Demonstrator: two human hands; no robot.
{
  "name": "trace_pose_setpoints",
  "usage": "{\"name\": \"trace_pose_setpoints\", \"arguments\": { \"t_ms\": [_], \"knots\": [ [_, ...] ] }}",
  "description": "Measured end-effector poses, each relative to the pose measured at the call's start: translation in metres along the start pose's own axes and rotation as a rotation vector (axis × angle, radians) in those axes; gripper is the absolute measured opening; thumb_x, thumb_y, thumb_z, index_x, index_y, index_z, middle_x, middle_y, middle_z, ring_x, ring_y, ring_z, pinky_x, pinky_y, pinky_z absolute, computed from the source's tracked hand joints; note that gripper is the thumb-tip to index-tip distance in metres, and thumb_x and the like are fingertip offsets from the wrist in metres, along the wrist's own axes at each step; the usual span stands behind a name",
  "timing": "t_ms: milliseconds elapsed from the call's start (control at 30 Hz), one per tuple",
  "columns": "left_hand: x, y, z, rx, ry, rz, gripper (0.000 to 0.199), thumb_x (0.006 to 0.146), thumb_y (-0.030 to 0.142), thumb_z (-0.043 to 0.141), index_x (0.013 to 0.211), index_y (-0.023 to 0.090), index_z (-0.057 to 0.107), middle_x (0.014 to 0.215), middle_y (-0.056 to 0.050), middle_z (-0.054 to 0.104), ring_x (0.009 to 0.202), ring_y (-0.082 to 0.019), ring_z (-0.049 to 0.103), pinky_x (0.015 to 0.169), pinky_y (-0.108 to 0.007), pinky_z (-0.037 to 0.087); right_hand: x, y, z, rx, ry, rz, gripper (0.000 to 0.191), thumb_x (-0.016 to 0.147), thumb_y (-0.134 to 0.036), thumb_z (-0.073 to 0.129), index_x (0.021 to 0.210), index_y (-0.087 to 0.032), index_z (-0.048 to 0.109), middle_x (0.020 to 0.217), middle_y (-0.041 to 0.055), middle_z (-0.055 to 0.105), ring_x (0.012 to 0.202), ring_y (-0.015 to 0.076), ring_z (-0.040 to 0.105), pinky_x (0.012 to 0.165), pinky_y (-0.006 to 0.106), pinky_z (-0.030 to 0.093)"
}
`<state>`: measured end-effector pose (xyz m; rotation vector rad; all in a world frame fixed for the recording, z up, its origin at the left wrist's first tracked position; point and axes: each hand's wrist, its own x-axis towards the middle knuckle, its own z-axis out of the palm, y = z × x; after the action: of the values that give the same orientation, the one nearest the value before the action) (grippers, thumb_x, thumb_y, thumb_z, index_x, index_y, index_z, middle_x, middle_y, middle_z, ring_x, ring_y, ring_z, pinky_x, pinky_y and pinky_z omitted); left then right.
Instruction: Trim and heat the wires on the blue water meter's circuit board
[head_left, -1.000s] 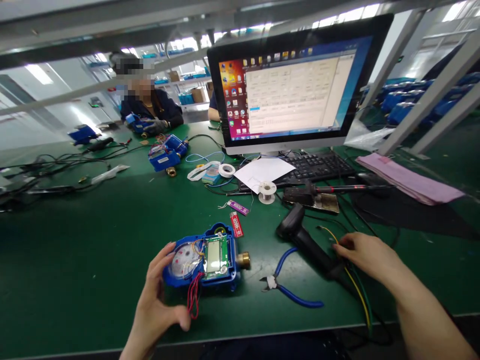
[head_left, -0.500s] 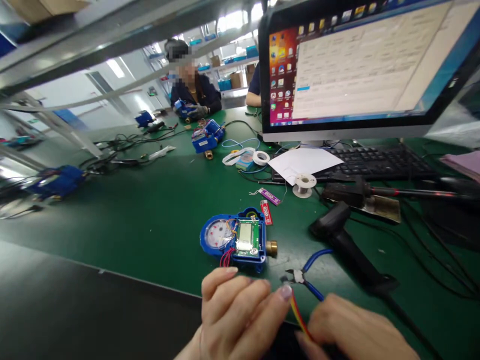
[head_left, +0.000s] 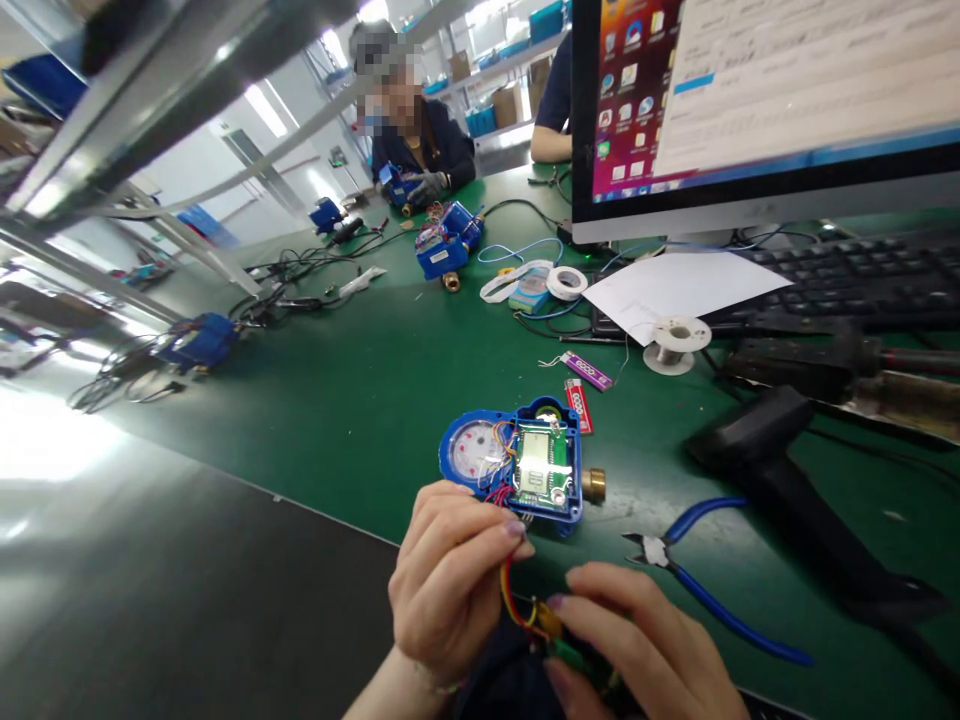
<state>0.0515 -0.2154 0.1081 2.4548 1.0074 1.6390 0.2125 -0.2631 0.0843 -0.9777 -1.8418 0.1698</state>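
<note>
My left hand [head_left: 450, 570] is closed in a pinch on red and yellow wires [head_left: 511, 598], right at the near side of a blue water meter [head_left: 577, 475]. The meter lies on the bench with its housing uncovered, showing a green circuit board with a small display [head_left: 535, 462] and a round dial [head_left: 474, 450]. My right hand [head_left: 645, 635] holds a small green and yellow electronic part [head_left: 561, 640] between thumb and fingers. The wires run down to this part, which my fingers partly hide. Blue-handled cutting pliers [head_left: 656, 552] lie just beyond my right hand.
Right of the meter lies a black handheld scanner [head_left: 795, 500]. Beyond are a solder spool [head_left: 676, 343], purple and red labelled strips [head_left: 587, 371], paper [head_left: 682, 285], keyboard and monitor [head_left: 750, 190]. More blue meters [head_left: 442, 250] and cables sit farther back; a gloved co-worker [head_left: 424, 140] handles one.
The view has shifted, so the bench things sit farther apart. My left hand has moved closer to the meter's near edge. In my right hand the green and yellow part now shows.
</note>
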Motion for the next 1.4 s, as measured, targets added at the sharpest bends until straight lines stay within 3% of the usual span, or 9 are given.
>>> {"name": "trace_pose_setpoints", "arguments": {
  "t_ms": [133, 300, 500, 900, 1400],
  "knots": [
    [-0.012, -0.004, 0.004, 0.018, -0.085, -0.03, 0.02, 0.076, 0.0, 0.064, 0.094, 0.008, 0.065, 0.09, -0.006, 0.064, 0.084, -0.015, 0.058, 0.074, -0.034, 0.05, -0.009, 0.018, 0.011, -0.12, 0.048, 0.038, 0.014, 0.094, -0.016, 0.047, 0.104, -0.014, 0.057, 0.105, 0.0101, 0.052, 0.093, 0.0161, 0.054, 0.076, 0.027, 0.048],
    [-0.018, -0.01, 0.002, 0.028, -0.135, -0.08, 0.024, 0.075, -0.003, 0.063, 0.095, 0.009, 0.066, 0.09, -0.005, 0.062, 0.087, -0.015, 0.056, 0.078, -0.034, 0.05, -0.013, 0.029, 0.021, -0.194, -0.037, 0.063, 0.026, 0.093, -0.015, 0.049, 0.119, -0.011, 0.052, 0.106, 0.0144, 0.05, 0.091, 0.0238, 0.052, 0.07, 0.039, 0.051],
    [-0.011, -0.01, 0.004, 0.041, -0.18, -0.112, 0.017, 0.075, -0.001, 0.064, 0.089, 0.009, 0.065, 0.086, -0.005, 0.062, 0.082, -0.013, 0.054, 0.074, -0.03, 0.048, -0.023, 0.034, 0.027, -0.178, -0.084, 0.074, 0.032, 0.09, -0.008, 0.05, 0.12, -0.016, 0.049, 0.112, 0.0166, 0.047, 0.096, 0.0278, 0.051, 0.07, 0.046, 0.053],
    [-0.02, -0.013, 0.001, 0.03, -0.178, -0.051, 0.009, 0.08, 0.006, 0.062, 0.088, 0.009, 0.067, 0.086, -0.005, 0.064, 0.082, -0.013, 0.057, 0.077, -0.033, 0.048, -0.036, 0.034, 0.028, -0.19, -0.145, 0.121, 0.039, 0.091, -0.011, 0.05, 0.127, -0.024, 0.042, 0.117, 0.0137, 0.044, 0.101, 0.0253, 0.048, 0.077, 0.042, 0.051],
    [-0.019, -0.013, 0.002, -0.019, -0.206, -0.096, 0.013, 0.076, 0.001, 0.064, 0.087, 0.007, 0.066, 0.086, -0.004, 0.062, 0.084, -0.013, 0.054, 0.077, -0.03, 0.046, -0.034, 0.031, 0.028, -0.216, -0.153, 0.12, 0.031, 0.09, -0.01, 0.049, 0.12, -0.019, 0.047, 0.114, 0.0157, 0.045, 0.096, 0.0258, 0.048, 0.073, 0.042, 0.052]
  ]
}}
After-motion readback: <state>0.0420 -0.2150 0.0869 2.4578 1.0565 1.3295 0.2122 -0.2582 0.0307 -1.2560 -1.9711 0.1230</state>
